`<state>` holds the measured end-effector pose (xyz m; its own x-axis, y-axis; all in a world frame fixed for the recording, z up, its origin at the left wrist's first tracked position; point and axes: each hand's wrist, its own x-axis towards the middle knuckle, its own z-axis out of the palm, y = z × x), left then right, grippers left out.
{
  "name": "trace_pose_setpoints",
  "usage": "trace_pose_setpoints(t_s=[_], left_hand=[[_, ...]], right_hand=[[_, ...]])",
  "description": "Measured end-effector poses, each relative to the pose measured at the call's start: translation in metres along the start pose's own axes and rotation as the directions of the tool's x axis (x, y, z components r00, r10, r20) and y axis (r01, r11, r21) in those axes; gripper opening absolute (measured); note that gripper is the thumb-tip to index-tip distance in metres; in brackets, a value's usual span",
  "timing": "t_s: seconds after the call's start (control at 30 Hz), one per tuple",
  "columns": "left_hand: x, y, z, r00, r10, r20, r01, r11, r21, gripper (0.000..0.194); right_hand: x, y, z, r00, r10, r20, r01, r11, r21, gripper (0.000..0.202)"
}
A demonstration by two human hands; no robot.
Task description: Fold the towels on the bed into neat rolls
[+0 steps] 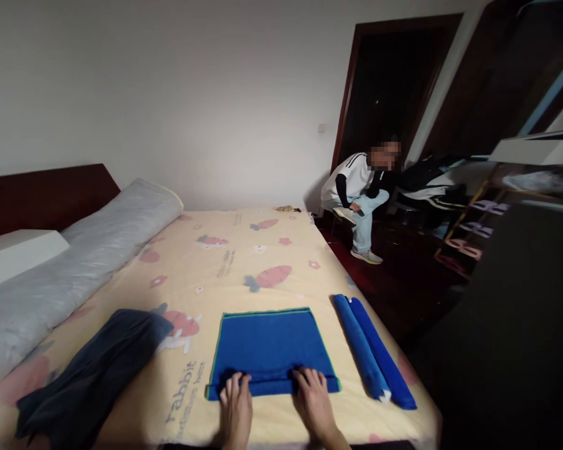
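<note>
Blue cloth [269, 344] has its folded near edge gripped by left hand [237, 400] and right hand [314, 398] (both half-closed).

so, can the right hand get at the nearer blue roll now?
Likely yes: the right hand touches the turned-over edge of the blue cloth, and only the cloth's corner and bedsheet lie between it and the nearer blue roll. It would have to leave the cloth first.

The towel [267, 344] is matt cloth, the headboard [51, 195] wood.
</note>
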<state>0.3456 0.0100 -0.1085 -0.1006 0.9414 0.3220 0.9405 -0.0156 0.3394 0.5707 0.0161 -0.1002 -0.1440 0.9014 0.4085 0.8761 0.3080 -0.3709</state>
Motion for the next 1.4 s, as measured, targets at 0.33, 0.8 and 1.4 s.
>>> trace_pose_setpoints(t_s=[0.33,0.8,1.4], left_hand=[[0.012,-0.028,-0.003,0.996,0.057,0.065,-0.053,0.996,-0.067,0.034],[-0.002,0.033,0.026,0.973,0.228,-0.044,-0.232,0.969,-0.09,0.027],[0.01,-0.054,-0.001,0.985,-0.121,-0.125,0.141,0.977,0.161,0.036]], right_hand=[[-0.001,0.03,0.007,0.996,-0.033,0.087,0.031,0.999,0.024,0.05],[0.002,0.0,0.024,0.985,0.059,-0.163,-0.075,0.993,-0.093,0.038],[-0.013,0.078,0.006,0.993,0.116,-0.021,-0.117,0.989,-0.09,0.044]])
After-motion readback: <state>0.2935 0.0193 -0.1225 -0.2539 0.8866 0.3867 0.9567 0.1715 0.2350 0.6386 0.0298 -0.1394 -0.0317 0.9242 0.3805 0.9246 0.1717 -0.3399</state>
